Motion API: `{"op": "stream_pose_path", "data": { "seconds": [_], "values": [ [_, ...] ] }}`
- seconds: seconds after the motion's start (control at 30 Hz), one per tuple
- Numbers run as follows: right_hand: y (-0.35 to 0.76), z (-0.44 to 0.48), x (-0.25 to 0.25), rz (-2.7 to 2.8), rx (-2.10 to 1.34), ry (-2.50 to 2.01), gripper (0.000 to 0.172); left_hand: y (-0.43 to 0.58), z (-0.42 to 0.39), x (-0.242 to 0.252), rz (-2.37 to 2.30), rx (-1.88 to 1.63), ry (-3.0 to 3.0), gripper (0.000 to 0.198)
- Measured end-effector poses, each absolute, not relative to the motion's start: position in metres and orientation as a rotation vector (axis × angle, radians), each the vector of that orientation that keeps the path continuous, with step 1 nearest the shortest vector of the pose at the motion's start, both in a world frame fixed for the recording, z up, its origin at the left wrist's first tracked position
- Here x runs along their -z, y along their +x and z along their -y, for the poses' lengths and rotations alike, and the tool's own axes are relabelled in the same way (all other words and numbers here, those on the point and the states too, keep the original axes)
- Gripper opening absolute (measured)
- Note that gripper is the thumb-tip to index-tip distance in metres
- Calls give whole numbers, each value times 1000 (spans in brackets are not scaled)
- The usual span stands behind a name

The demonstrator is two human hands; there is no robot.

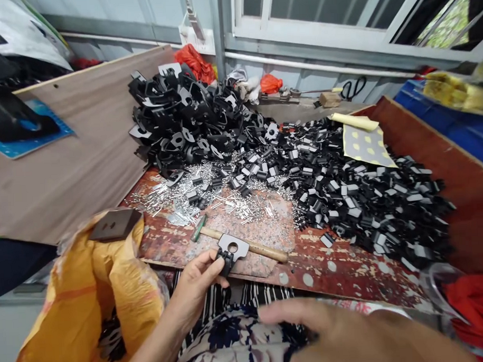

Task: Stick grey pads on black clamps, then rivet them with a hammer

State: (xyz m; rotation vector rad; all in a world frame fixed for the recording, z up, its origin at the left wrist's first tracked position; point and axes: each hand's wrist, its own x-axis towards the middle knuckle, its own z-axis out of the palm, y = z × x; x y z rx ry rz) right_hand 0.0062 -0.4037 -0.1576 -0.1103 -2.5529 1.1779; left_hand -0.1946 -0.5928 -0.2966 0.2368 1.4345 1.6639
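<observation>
My left hand (203, 275) is closed on the lower end of a black plastic clip with a grey face and a round hole (239, 247), just over the table's front edge. Behind the clip lies a hammer (267, 251), with its green head (199, 228) to the left and a wooden handle. In the lower right, near my lap, my right hand (342, 330) is blurred. Its index finger stretches to the left, apart from the thumb, and no object shows in it. Small metal pins (242, 207) are scattered on the worn red table (164, 237) beyond the hammer.
Larger black clip parts (187, 114) are heaped at the back left, smaller black parts (353, 198) at the right. A yellow-backed sheet (365, 142) lies on the heap. An open yellow bag (77, 303) stands left; wooden boards (89, 123) wall the sides. Scissors (353, 89) lie behind.
</observation>
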Motion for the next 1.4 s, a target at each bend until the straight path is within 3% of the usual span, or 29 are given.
{"op": "stream_pose_path", "data": {
  "seconds": [0.13, 0.2, 0.3, 0.47, 0.57, 0.7, 0.77, 0.83, 0.93, 1.03, 1.1, 1.17, 1.23, 1.3, 1.4],
  "values": [
    [-64, 330, 211, 2554, -1011, -350, 35, -195, 596, 297, -1416, -1671, 272, 37],
    [-99, 299, 247, 2644, -624, -673, 30, -194, 597, 300, -1429, -1660, 284, 35],
    [-129, 276, 287, 2793, -442, -731, 20, -193, 597, 303, -1450, -1631, 303, 35],
    [-122, 284, 289, 2782, -452, -677, 16, -197, 593, 297, -1543, -1559, 416, 34],
    [-107, 309, 272, 2684, -872, -563, 16, -202, 589, 288, -1779, -1473, 738, 26],
    [-93, 359, 266, 2482, -1994, -300, 4, -202, 580, 273, -2069, -1283, 1283, 18],
    [-90, 381, 273, 2305, -2470, -324, 22, -198, 577, 267, -2067, -1213, 1437, 19],
    [-88, 395, 281, 2148, -2706, -402, 40, -194, 577, 264, -2051, -1160, 1521, 20],
    [-91, 401, 287, 2123, -2735, -445, 46, -193, 583, 264, -2055, -1147, 1540, 21],
    [-106, 394, 279, 2394, -2406, -307, 26, -202, 592, 266, -2105, -1238, 1428, 20],
    [-127, 386, 273, 2665, -1735, -241, 6, -211, 599, 270, -2177, -1380, 1236, 24],
    [-153, 379, 271, 2826, -935, -203, 22, -220, 605, 277, -2147, -1574, 910, 35],
    [-182, 375, 274, 2935, -330, -100, 25, -226, 610, 284, -1936, -1755, 538, 42],
    [-205, 375, 280, 3023, -21, 51, 23, -227, 614, 291, -1667, -1866, 262, 44],
    [-227, 379, 287, 3073, 169, 258, 24, -226, 619, 296, -1413, -1966, 75, 39]
  ]
}}
